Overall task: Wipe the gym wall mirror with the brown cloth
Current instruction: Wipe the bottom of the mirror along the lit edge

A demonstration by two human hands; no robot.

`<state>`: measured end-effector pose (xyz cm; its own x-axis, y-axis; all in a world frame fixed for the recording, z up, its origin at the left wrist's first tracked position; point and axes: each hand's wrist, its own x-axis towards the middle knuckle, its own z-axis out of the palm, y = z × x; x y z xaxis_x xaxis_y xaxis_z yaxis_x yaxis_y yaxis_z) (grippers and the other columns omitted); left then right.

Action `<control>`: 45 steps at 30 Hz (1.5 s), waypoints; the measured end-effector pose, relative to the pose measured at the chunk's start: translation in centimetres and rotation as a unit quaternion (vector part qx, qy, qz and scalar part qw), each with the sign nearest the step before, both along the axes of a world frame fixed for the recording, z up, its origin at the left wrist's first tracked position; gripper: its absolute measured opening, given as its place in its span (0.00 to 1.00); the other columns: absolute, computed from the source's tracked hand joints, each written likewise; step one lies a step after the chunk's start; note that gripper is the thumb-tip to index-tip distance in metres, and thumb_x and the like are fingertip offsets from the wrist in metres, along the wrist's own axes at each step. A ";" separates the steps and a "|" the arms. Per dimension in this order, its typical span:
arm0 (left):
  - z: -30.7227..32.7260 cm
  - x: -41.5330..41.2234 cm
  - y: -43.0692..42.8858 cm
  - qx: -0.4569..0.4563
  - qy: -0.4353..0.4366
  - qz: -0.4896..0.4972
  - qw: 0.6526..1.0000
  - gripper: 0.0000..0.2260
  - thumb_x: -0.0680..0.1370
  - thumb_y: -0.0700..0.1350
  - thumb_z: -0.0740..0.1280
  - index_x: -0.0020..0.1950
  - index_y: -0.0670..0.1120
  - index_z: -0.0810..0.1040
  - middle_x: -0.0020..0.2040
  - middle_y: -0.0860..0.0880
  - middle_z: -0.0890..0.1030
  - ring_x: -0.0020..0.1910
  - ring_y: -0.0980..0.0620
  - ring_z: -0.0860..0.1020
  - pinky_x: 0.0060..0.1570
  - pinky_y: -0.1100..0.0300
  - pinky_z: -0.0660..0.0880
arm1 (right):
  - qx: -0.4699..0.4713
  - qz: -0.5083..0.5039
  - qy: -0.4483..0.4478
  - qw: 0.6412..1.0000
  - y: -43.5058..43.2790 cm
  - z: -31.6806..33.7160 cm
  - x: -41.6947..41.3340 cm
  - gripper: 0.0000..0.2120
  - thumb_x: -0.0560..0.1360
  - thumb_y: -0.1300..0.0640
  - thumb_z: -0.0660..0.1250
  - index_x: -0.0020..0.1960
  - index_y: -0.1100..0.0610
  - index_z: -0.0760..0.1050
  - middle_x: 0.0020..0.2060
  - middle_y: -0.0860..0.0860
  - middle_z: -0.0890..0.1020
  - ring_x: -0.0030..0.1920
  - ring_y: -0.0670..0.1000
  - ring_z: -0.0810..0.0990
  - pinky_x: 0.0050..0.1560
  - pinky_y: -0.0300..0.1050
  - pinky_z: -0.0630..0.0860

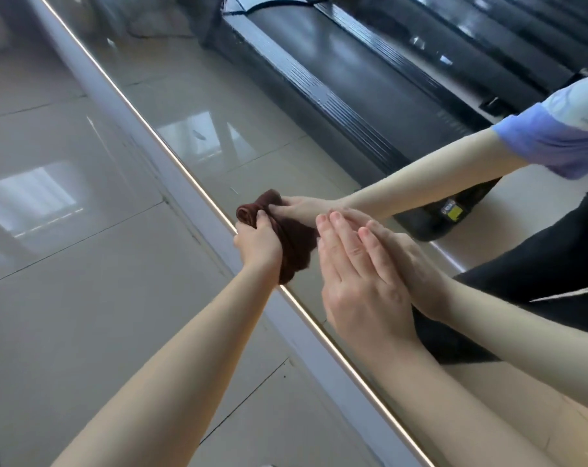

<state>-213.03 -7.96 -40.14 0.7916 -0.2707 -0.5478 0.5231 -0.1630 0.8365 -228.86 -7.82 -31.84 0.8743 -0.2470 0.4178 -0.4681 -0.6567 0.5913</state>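
1. Brown in colour, the cloth (296,251) is bunched at the centre of the frame. It lies against the lower edge of the mirror (252,112), with a loose fold hanging below the grip.
2. The left hand (257,244) is clenched round the cloth, fingers curled over the wad. Its forearm runs straight in from the lower left of the frame, wrist in line with the arm.
3. The right hand (356,274) grasps nothing. Its fingers are straight and together, and the fingertips meet their reflection on the glass, right of centre. Its forearm enters from the lower right.
4. The pale frame strip (185,183) crosses the frame diagonally from the top left to the bottom right.
5. Glossy floor tiles (67,264) fill the left side.
6. Seen in the glass: a black treadmill (336,79) at upper centre and a blue sleeve (555,143) at the right edge.
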 end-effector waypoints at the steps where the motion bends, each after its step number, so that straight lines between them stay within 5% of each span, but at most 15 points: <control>1: 0.0 0.4 -0.1 0.002 -0.010 0.002 1.000 0.17 0.84 0.51 0.58 0.71 0.49 0.71 0.66 0.44 0.74 0.63 0.43 0.75 0.66 0.49 0.71 | 0.000 0.002 -0.002 1.000 0.0 -0.1 0.0 0.23 0.80 0.61 0.53 0.73 0.65 0.69 0.72 0.57 0.71 0.75 0.54 0.63 0.77 0.51 0.47; 7: -0.5 -4.9 1.4 -0.007 -0.031 -0.027 0.999 0.16 0.84 0.52 0.57 0.70 0.47 0.70 0.66 0.42 0.73 0.63 0.43 0.75 0.66 0.46 0.71 | -0.020 -0.008 -0.005 1.000 0.2 -0.9 0.8 0.23 0.80 0.60 0.52 0.74 0.64 0.68 0.73 0.56 0.70 0.75 0.53 0.62 0.78 0.52 0.44; 11: -0.8 -0.9 0.3 0.023 -0.006 -0.006 1.000 0.19 0.84 0.52 0.57 0.73 0.46 0.68 0.69 0.42 0.71 0.66 0.42 0.73 0.63 0.54 0.68 | 0.001 0.000 -0.022 1.000 0.0 -1.0 2.0 0.24 0.82 0.62 0.45 0.74 0.65 0.68 0.73 0.57 0.70 0.75 0.53 0.66 0.78 0.51 0.46; 17: -1.3 5.4 -1.7 0.045 0.001 0.065 0.997 0.19 0.84 0.53 0.57 0.73 0.46 0.68 0.71 0.42 0.70 0.68 0.40 0.71 0.67 0.48 0.68 | 0.004 0.005 -0.019 1.000 -0.2 -1.6 3.5 0.24 0.82 0.62 0.45 0.74 0.64 0.68 0.73 0.56 0.71 0.75 0.53 0.65 0.78 0.51 0.45; 22: -2.8 2.9 -0.5 0.024 0.010 -0.008 1.000 0.20 0.84 0.55 0.56 0.72 0.47 0.69 0.68 0.43 0.73 0.65 0.41 0.75 0.66 0.45 0.71 | 0.009 0.002 -0.017 1.000 -0.4 -2.1 4.7 0.24 0.81 0.61 0.48 0.74 0.63 0.68 0.73 0.56 0.71 0.75 0.52 0.66 0.77 0.51 0.47; 28: -1.5 9.7 -2.4 0.070 0.052 0.042 0.995 0.20 0.84 0.54 0.55 0.73 0.45 0.68 0.70 0.43 0.72 0.66 0.39 0.74 0.63 0.46 0.71 | 0.036 0.010 -0.027 0.999 -0.8 -1.6 7.2 0.24 0.82 0.62 0.45 0.72 0.63 0.72 0.72 0.56 0.72 0.74 0.53 0.68 0.77 0.50 0.48; 33: -1.0 3.2 0.4 -0.013 -0.019 -0.048 0.999 0.16 0.84 0.48 0.56 0.71 0.49 0.72 0.66 0.43 0.73 0.62 0.45 0.75 0.55 0.60 0.73 | 0.020 0.003 -0.019 1.000 -0.8 -1.8 7.4 0.21 0.80 0.60 0.55 0.71 0.62 0.72 0.72 0.55 0.72 0.75 0.52 0.63 0.78 0.51 0.46; 38: -0.6 8.0 -1.6 0.051 -0.012 0.018 0.998 0.18 0.84 0.50 0.57 0.72 0.44 0.70 0.69 0.40 0.72 0.67 0.40 0.73 0.67 0.52 0.69 | 0.023 -0.005 0.000 1.000 -0.4 -1.2 7.7 0.22 0.78 0.60 0.58 0.72 0.62 0.72 0.73 0.55 0.71 0.75 0.53 0.61 0.78 0.51 0.44; 45: -3.0 7.2 -0.3 -0.005 0.024 -0.072 0.997 0.19 0.84 0.52 0.55 0.73 0.48 0.69 0.68 0.44 0.74 0.63 0.45 0.76 0.51 0.57 0.71 | 0.024 -0.018 -0.018 0.999 -0.3 -2.2 9.4 0.22 0.79 0.62 0.53 0.70 0.62 0.73 0.72 0.55 0.72 0.74 0.53 0.62 0.78 0.52 0.43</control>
<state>-205.87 -8.28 -43.14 0.7169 -0.3854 -0.5810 0.5350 -0.2304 0.8129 -219.49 -8.07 -34.03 0.8490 -0.2977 0.4365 -0.5122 -0.6665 0.5417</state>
